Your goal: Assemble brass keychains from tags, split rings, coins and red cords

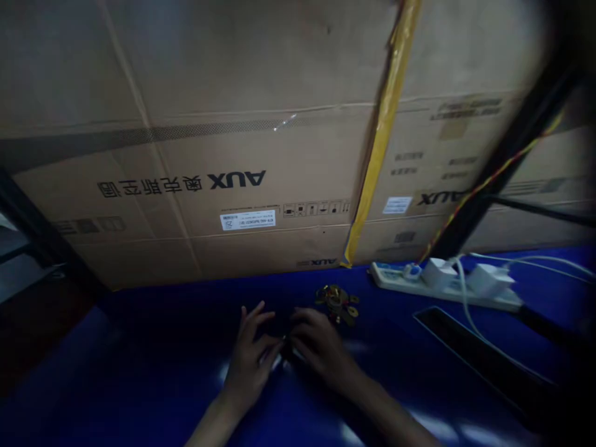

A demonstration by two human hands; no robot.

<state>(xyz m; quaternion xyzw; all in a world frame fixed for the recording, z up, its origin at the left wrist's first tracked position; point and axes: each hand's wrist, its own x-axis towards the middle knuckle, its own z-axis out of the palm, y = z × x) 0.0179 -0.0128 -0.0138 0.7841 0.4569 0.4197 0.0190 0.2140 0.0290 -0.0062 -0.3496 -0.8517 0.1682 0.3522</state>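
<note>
**Work Position and Surroundings**

The bare left hand (250, 360) and bare right hand (321, 347) are held close together, low over the work surface, with a small pale glinting item (280, 355) between them. The item is too dark and blurred to identify. The left hand's fingers are spread and partly open; the right hand is curved over, with its fingers directed downward. The fingers hide any contact, so it cannot be determined whether either hand has hold of the item.

Just beyond the right hand lies a loose heap of small brass-coloured perforated discs (336, 304). The hands and heap are on a glossy deep-blue tabletop (298, 413) that shows pale reflections.

To the right, a long white power strip (400, 279) lies near the far edge, with two white plug-in chargers (488, 279) seated in it and white cables (465, 304) leading away. Nearer the person, a flat black rectangular panel (475, 354) lies on the tabletop.

Beyond the far edge stand large tan corrugated cardboard cartons (186, 81) printed with black AUX lettering and joined by a strip of yellow tape (384, 124). A black frame member (512, 155) crosses the right side, with a twisted red-and-yellow wire (488, 180) running along it.
</note>
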